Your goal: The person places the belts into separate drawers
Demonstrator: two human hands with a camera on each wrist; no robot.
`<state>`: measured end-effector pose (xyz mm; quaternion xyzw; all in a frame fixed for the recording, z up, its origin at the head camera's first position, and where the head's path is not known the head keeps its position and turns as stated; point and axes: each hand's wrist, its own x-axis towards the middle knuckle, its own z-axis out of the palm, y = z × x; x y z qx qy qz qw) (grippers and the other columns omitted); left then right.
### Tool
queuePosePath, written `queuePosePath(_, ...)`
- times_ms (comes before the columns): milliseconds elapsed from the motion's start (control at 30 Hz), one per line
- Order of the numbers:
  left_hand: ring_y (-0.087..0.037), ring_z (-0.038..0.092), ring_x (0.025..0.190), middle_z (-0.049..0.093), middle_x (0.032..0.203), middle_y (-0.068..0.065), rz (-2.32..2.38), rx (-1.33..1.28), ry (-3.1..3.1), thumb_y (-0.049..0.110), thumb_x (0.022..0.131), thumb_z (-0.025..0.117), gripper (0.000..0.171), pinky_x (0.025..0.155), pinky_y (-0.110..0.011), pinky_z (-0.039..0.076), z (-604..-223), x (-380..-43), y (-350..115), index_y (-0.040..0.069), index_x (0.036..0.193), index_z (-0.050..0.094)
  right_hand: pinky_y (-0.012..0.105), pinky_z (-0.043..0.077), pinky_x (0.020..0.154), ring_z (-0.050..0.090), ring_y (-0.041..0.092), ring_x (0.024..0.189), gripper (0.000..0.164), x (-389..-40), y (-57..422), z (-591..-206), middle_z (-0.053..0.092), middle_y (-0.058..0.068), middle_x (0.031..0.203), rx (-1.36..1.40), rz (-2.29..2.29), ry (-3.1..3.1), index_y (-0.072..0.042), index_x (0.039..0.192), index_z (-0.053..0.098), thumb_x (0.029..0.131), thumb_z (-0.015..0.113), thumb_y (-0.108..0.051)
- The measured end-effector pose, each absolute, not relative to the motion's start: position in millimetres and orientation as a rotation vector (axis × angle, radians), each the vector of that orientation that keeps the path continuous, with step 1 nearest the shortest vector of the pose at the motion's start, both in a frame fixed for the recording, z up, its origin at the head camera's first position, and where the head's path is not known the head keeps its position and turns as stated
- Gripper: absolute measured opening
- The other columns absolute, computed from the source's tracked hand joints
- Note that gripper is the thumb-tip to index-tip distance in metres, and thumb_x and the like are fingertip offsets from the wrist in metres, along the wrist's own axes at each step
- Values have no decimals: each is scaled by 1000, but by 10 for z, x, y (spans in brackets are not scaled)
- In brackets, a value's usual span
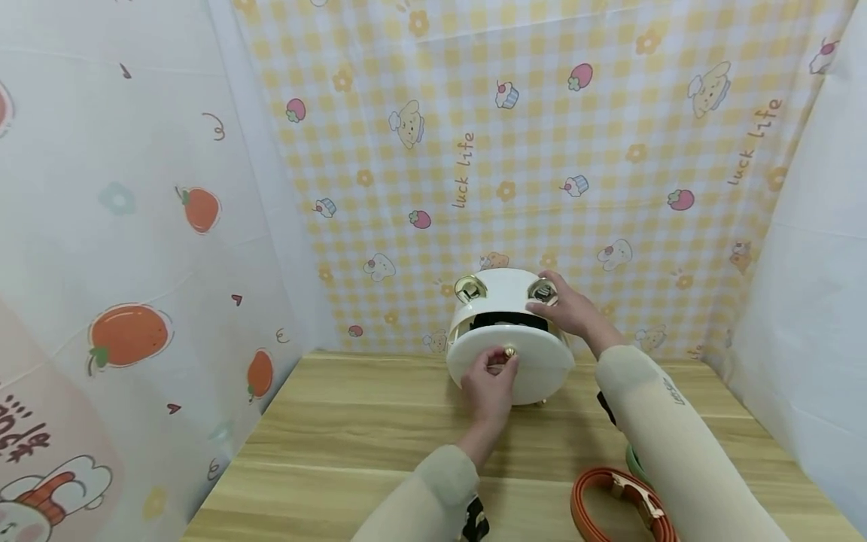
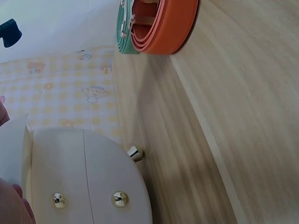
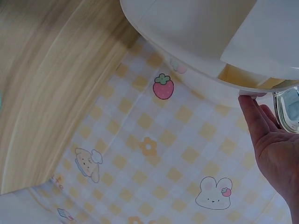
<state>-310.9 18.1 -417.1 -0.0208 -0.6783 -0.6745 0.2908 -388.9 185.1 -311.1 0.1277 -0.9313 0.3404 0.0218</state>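
A round white box with gold knobs, small gold feet and two gold-rimmed rings on top stands at the back of the wooden table. Its front is tipped outward at the top, and something black shows in the gap. My left hand pinches a gold knob on that front. My right hand grips the upper right of the box beside a ring, thumb in front. In the right wrist view, the right hand's fingers lie against the box's edge. Two knobs and a foot appear in the left wrist view.
A coiled orange belt with a gold buckle lies at the table's front right. Beside it, a green coil is partly hidden by the right sleeve. A yellow checked cloth hangs close behind the box, with white sheets at both sides.
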Motion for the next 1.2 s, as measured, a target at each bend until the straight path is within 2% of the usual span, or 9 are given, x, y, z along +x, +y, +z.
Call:
queuePosePath(567, -5, 62, 62, 71, 78, 4, -1809, -13, -1823, 10, 79, 84, 15, 57, -23, 52, -4124, -3307, 234, 10, 91, 75, 66, 35, 100, 41, 56, 127, 78, -3916, 1886, -3091, 36, 36, 147, 401, 1041, -2881, -14, 157, 15, 99, 58, -45)
queuePosePath(800, -6, 64, 63, 72, 79, 3, -1808, -1, -1823, 11, 78, 84, 16, 58, -23, 53, -4088, -3379, 249, 10, 91, 75, 64, 39, 97, 51, 51, 117, 79, -3929, 1893, -3063, 46, 35, 138, 402, 1018, -2878, -14, 157, 15, 98, 58, -46)
queuePosePath(1200, -5, 64, 66, 71, 80, 4, -1788, 33, -1862, 13, 80, 84, 15, 60, -23, 53, -4116, -3498, 238, 10, 92, 75, 64, 39, 97, 49, 53, 120, 79, -3959, 1854, -3102, 44, 35, 140, 382, 1022, -2887, -14, 157, 16, 98, 59, -45)
